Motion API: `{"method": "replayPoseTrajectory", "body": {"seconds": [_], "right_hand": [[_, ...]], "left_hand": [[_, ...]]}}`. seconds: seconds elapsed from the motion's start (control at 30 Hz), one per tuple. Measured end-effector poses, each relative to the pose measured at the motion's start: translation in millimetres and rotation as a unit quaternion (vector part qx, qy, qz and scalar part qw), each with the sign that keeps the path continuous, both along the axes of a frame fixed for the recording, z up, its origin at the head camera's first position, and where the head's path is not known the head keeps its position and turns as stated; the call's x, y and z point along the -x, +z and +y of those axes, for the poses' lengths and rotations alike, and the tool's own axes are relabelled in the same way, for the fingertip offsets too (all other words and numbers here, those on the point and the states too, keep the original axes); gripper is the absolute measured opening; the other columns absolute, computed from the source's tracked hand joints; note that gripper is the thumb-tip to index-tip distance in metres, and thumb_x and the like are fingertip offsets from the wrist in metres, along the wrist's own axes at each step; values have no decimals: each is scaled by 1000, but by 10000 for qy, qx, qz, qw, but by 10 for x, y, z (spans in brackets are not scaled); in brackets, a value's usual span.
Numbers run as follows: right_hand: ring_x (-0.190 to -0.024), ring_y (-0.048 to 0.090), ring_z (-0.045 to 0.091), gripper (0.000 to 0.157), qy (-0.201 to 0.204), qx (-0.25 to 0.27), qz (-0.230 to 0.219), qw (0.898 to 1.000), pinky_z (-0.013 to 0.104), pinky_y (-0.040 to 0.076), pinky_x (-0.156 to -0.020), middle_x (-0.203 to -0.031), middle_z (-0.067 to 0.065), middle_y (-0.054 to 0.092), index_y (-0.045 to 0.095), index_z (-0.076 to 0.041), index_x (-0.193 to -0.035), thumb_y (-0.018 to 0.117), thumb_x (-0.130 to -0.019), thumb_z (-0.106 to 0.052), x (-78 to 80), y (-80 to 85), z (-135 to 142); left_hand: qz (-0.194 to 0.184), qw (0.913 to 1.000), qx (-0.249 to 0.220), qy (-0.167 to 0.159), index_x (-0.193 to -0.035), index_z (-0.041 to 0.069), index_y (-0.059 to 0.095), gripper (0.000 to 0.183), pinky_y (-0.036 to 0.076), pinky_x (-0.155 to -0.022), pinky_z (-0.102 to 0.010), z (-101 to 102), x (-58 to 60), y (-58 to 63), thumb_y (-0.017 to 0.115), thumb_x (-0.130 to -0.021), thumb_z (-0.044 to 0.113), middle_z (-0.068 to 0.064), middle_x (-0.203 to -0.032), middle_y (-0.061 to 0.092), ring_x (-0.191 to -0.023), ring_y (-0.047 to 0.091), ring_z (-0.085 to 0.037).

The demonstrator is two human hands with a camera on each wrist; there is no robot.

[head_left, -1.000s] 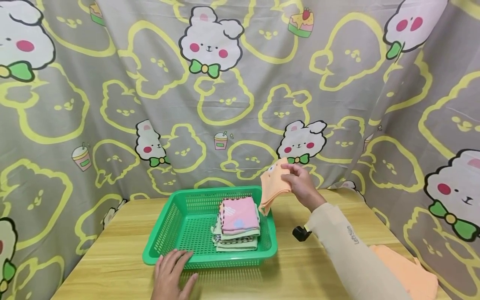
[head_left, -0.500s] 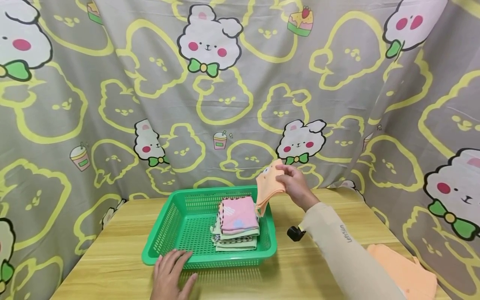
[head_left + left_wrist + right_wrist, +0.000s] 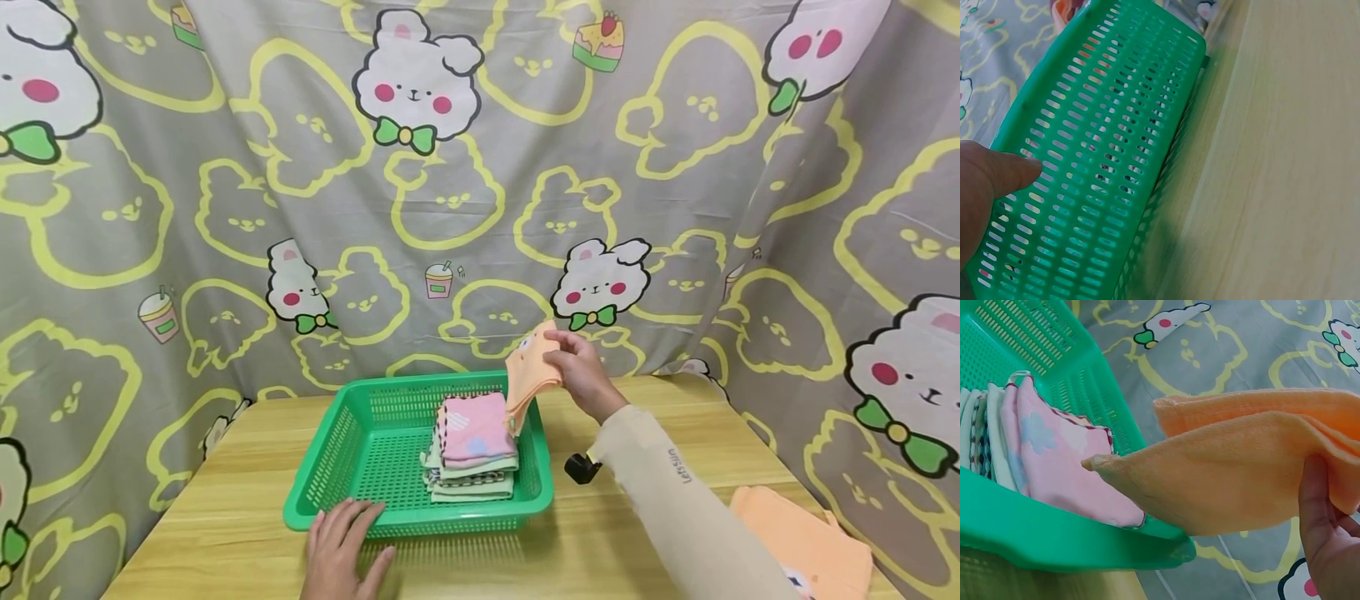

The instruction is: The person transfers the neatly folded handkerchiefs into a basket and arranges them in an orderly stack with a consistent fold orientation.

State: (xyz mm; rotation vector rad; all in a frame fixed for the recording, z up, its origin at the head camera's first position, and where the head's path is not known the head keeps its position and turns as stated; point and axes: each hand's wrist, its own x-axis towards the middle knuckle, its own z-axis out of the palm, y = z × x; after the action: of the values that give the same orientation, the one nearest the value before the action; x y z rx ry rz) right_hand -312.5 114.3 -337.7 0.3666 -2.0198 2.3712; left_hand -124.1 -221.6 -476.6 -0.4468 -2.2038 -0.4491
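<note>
My right hand (image 3: 588, 375) pinches a folded orange towel (image 3: 534, 367) between thumb and fingers. The towel hangs over the right rim of the green plastic basket (image 3: 315, 467), its lower corner close beside a stack of folded towels. A pink towel (image 3: 480, 427) with pale blue and white patches tops that stack, with pale green and checked-edged ones under it. My left hand (image 3: 341, 546) rests at the basket's near rim, fingers laid over it. In the left wrist view the thumb (image 3: 1016, 174) lies along the basket's slotted outer wall.
Another orange towel (image 3: 802, 542) lies on the wooden table (image 3: 202, 517) at the lower right. A small black device (image 3: 581, 468) sits by the right sleeve, right of the basket. A grey curtain (image 3: 450, 233) with cartoon prints hangs behind the table.
My right hand has moved a little left with the orange towel, bringing it over the basket's right rim. The left hand stays at the near rim.
</note>
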Motion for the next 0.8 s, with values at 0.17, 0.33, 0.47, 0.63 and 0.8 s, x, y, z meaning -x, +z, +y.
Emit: {"method": "replayPoseTrajectory", "body": {"seconds": [0.17, 0.33, 0.47, 0.63, 0.8], "right_hand": [[-80, 58, 11, 46, -20, 138, 44, 9999, 19, 51, -64, -108, 13, 44, 41, 10, -137, 51, -92, 2, 17, -42, -55], [-78, 59, 11, 44, 54, 564, 349, 9978, 19, 51, -62, -103, 13, 45, 46, 12, -130, 54, -88, 1, -25, -80, -124], [-74, 58, 11, 43, 44, 621, 310, 9976, 18, 51, -60, -103, 14, 45, 46, 11, -130, 54, -88, 1, -45, -86, -177], [-71, 57, 8, 47, -14, 565, -83, 9984, 17, 49, -59, -111, 14, 43, 40, 9, -138, 50, -93, 1, -12, -92, -219], [-73, 58, 8, 46, 91, 788, -176, 9967, 17, 49, -61, -113, 14, 44, 38, 9, -140, 48, -95, 3, -3, -102, -268]], "left_hand": [[-8, 10000, 22, 8, -118, 8, 64, 58, 4, -112, -34, -5, 2, 1, 80, -64, 23, -13, -111, 61, -109, 48, -36], [-25, 10000, 14, 15, -118, 8, 64, 60, 3, -112, -33, -9, -1, 6, 81, -62, 21, -13, -112, 60, -110, 48, -36], [-21, 10000, 16, 21, -117, 7, 64, 59, 3, -112, -32, -4, -4, 6, 81, -62, 21, -13, -111, 61, -109, 48, -36], [-43, 10000, 19, 59, -118, 8, 64, 60, 8, -111, -37, 4, -8, 7, 82, -62, 20, -13, -111, 61, -110, 49, -36], [-40, 10000, -3, 41, -117, 7, 65, 59, 6, -112, -35, 2, -8, 9, 82, -62, 20, -13, -112, 61, -110, 48, -36]]}}
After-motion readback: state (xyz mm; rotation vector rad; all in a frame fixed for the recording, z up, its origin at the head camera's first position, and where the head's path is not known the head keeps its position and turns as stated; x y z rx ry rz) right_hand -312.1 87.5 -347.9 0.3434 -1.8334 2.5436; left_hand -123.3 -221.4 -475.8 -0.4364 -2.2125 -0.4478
